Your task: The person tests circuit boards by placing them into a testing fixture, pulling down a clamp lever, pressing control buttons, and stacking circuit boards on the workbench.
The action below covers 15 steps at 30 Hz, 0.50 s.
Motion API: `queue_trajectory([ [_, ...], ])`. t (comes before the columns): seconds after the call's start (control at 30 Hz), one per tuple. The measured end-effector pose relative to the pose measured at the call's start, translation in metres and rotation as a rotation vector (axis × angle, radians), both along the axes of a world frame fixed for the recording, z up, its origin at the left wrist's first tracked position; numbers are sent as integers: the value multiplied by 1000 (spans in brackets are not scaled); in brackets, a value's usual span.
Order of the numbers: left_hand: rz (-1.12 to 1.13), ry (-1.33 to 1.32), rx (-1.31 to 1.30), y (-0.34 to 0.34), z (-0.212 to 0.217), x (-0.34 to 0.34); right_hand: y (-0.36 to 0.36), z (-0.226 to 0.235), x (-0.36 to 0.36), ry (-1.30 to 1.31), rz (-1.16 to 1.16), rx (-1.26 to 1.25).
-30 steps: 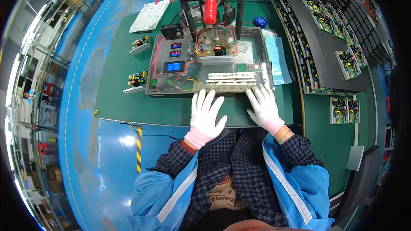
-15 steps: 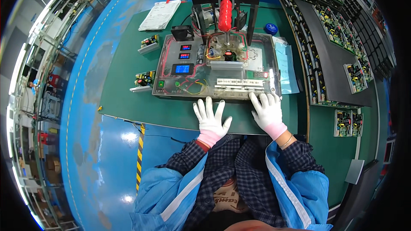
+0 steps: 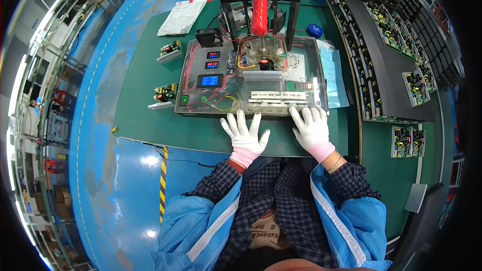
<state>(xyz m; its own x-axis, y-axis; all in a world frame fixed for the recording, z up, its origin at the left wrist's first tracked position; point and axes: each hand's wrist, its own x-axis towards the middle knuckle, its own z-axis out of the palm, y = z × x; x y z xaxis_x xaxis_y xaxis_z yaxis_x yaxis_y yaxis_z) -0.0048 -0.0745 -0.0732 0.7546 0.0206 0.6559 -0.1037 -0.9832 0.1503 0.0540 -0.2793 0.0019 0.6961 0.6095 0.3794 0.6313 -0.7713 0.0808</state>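
Both my hands wear white gloves with pink cuffs and lie flat, fingers spread, on the green mat (image 3: 145, 120). My left hand (image 3: 245, 134) rests just in front of a clear-topped test fixture (image 3: 201, 103) with small lit displays and wiring. My right hand (image 3: 312, 129) lies at the fixture's front right corner, fingertips at its edge. Neither hand holds anything. A red-handled press lever (image 3: 259, 12) stands upright over the fixture's middle.
Two small circuit boards (image 3: 165, 93) (image 3: 169, 50) sit left of the fixture. A paper sheet (image 3: 182, 16) lies at the far left, a blue round lid (image 3: 315, 30) far right. Racks of circuit boards (image 3: 401, 75) line the right side. A blue floor lies left.
The view has shifted, so the fixture and hands sit lower in the frame. Both hands have stayed flat on the mat, spread in much the same place before the fixture.
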Motion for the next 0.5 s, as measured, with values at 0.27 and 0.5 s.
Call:
queue_trajectory([
  [0.27,9,46,-23,2,3,2,1,0,-1,-13,-6,20],
  [0.5,35,186,-58,-1,8,0,0,-1,-3,-27,15,25],
])
